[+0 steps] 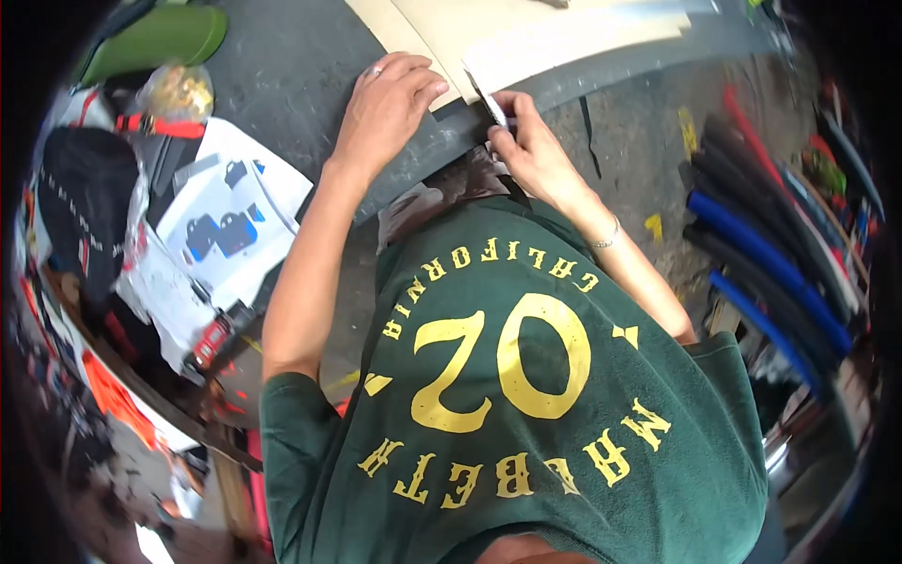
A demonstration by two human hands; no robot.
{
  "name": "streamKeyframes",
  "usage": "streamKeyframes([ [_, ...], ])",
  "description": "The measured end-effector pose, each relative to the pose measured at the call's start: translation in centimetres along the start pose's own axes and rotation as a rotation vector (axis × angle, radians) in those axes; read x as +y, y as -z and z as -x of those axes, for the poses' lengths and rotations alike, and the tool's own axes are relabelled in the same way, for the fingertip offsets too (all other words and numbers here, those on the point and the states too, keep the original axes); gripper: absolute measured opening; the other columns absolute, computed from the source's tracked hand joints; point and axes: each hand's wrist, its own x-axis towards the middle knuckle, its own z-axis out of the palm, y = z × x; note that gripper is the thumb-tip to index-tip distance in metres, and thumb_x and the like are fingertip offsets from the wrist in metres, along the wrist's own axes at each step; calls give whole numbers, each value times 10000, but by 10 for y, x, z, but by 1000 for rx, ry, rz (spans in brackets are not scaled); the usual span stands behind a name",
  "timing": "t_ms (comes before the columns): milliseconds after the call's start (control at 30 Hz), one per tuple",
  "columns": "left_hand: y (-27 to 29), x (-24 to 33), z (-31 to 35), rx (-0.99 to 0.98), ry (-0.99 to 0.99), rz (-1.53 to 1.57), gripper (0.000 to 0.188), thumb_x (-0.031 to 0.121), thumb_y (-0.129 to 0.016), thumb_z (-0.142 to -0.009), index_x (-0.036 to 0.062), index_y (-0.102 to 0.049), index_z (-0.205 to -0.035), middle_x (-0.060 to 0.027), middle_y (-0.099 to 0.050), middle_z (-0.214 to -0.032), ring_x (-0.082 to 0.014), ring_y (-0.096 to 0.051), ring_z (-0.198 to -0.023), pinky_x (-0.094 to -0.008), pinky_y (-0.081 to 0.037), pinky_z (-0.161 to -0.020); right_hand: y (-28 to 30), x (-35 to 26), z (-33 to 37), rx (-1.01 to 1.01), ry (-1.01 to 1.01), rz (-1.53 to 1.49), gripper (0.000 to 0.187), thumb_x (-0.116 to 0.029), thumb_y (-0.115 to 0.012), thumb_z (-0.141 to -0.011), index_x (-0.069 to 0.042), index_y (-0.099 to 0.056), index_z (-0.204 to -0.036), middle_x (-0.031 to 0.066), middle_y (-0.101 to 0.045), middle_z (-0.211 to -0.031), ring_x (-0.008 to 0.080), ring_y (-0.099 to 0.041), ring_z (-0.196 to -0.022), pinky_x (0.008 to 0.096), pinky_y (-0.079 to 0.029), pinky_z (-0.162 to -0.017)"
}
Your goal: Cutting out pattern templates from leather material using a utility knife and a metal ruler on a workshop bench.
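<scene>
Cream-coloured sheets of card [554,47] lie on the dark worktable at the top of the view, with a long cut or seam between a narrow left strip [395,28] and the wider piece. My left hand [393,101] rests on the strip's near end, its fingers laid out over the card and a ring on one of them. In my right hand [531,141] is a slim cutter knife [488,101] with a dark narrow tip and a pale handle. Its tip is at the card's edge, just right of my left fingers.
Printed sheets with pictures of bags [225,221], a dark cap [89,202] and a red-and-black power tool [218,338] lie at the left. A green case [155,42] sits at the far left. Rolls of blue and black material [770,254] are stacked at the right.
</scene>
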Motion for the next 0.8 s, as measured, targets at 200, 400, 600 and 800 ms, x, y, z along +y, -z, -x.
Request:
streamKeyframes([
  [200, 0, 26, 44, -156, 485, 802, 431, 368, -515, -1086, -24, -602, -1242, -219, -688, -1162, -385, -655, -1076, -437, -497, -949, -79, -55, 12, 339, 157, 7, 472, -89, -644, -940, -6, -551, -1396, 217, -589, -1245, 347, -610, -1104, 398, -508, -954],
  [400, 30, 0, 38, -233, 567, 1122, 388, 329, -499, -1094, -26, -561, -1238, -83, -656, -827, -98, -609, -626, -288, -516, -549, -35, -9, -17, 466, 334, 479, 367, -235, -726, -932, -205, -716, -1298, 41, -690, -938, 247, -623, -926, 393, -477, -867],
  [600, 23, -14, 26, -435, 155, 318, 376, 330, -512, -1082, -16, -531, -1228, -262, -694, -857, -450, -682, -756, -515, -535, -684, -23, -8, -20, 348, 269, 635, 379, -294, -740, -940, -220, -702, -1310, 13, -659, -888, 208, -605, -858, 397, -460, -799],
  [800, 13, -5, 18, -488, 238, 179, 323, 306, -508, -1079, 37, -473, -1254, -306, -682, -897, -539, -631, -917, -602, -487, -782, -25, -5, -18, 395, 186, 496, 308, -225, -716, -892, -173, -729, -1195, 45, -647, -918, 267, -571, -949, 414, -390, -867],
])
